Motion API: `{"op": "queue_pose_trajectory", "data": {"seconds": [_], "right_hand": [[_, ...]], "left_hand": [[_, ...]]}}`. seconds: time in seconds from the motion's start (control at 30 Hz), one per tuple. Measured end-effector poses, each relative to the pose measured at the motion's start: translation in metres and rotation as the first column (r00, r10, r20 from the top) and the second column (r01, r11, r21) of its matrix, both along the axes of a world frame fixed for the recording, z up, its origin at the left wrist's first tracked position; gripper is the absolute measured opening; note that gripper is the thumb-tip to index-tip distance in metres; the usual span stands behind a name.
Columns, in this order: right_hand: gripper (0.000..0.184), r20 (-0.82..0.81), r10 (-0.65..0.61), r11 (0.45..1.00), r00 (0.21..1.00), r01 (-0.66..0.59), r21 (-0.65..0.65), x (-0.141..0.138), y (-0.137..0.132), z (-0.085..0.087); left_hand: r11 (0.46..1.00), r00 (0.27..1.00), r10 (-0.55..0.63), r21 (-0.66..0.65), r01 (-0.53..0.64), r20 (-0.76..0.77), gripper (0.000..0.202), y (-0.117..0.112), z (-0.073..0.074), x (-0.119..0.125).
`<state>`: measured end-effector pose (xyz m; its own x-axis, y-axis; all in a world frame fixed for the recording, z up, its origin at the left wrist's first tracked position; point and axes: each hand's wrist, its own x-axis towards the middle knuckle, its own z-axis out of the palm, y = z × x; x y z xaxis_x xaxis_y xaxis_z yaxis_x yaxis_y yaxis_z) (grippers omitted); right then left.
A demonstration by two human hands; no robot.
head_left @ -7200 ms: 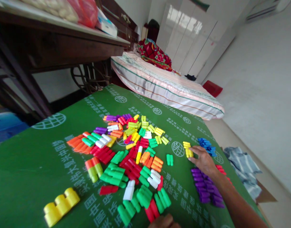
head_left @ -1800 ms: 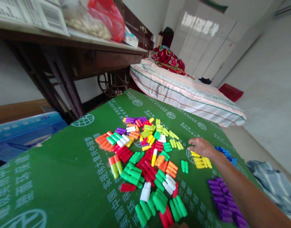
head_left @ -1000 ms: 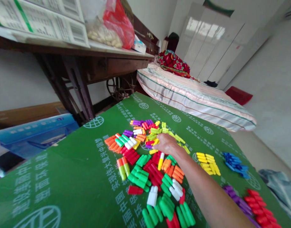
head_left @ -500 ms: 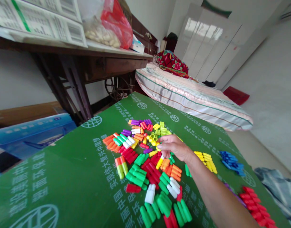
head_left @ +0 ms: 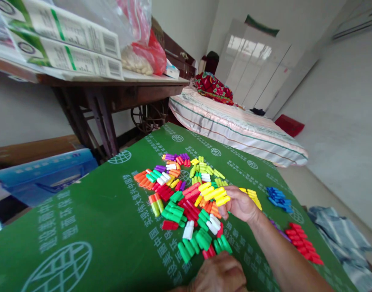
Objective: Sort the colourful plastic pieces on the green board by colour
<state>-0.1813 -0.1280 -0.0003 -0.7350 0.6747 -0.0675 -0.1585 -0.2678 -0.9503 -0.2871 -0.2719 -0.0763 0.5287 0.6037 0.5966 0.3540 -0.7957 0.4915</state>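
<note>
My right hand (head_left: pixel 241 205) is closed on a yellow block piece (head_left: pixel 214 193), held just above the mixed pile of coloured blocks (head_left: pixel 186 202) on the green board (head_left: pixel 91 227). To its right lie sorted groups: yellow blocks (head_left: pixel 252 195), blue blocks (head_left: pixel 278 198) and red blocks (head_left: pixel 301 242). My left hand (head_left: pixel 221 273) rests at the bottom edge near the green pieces (head_left: pixel 201 241), fingers curled; what it holds, if anything, is hidden.
A dark wooden table (head_left: pixel 113 87) with boxes and bags stands at the back left, a blue box (head_left: pixel 43 174) beneath it. A bed (head_left: pixel 234 127) with a striped cover lies behind the board. Cloth (head_left: pixel 344 235) lies on the floor at right.
My right hand reached from the yellow group into the pile, took hold of a yellow piece and lifted it back toward the right. My left hand has come into view at the bottom.
</note>
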Motion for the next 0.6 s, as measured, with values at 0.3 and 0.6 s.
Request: {"op": "queue_pose_trajectory", "data": {"seconds": [0.3, 0.6], "right_hand": [[0.032, -0.050, -0.075, 0.997, 0.996, 0.075, -0.020, 0.033, -0.039, -0.002], [0.032, -0.143, -0.100, 0.995, 0.985, 0.102, 0.010, 0.038, -0.051, -0.006]], "left_hand": [[0.818, 0.831, 0.556, 0.158, -0.553, 0.028, 0.048, 0.027, 0.082, -0.062], [0.805, 0.806, 0.581, 0.228, -0.547, -0.117, 0.033, 0.048, 0.056, -0.088]]}}
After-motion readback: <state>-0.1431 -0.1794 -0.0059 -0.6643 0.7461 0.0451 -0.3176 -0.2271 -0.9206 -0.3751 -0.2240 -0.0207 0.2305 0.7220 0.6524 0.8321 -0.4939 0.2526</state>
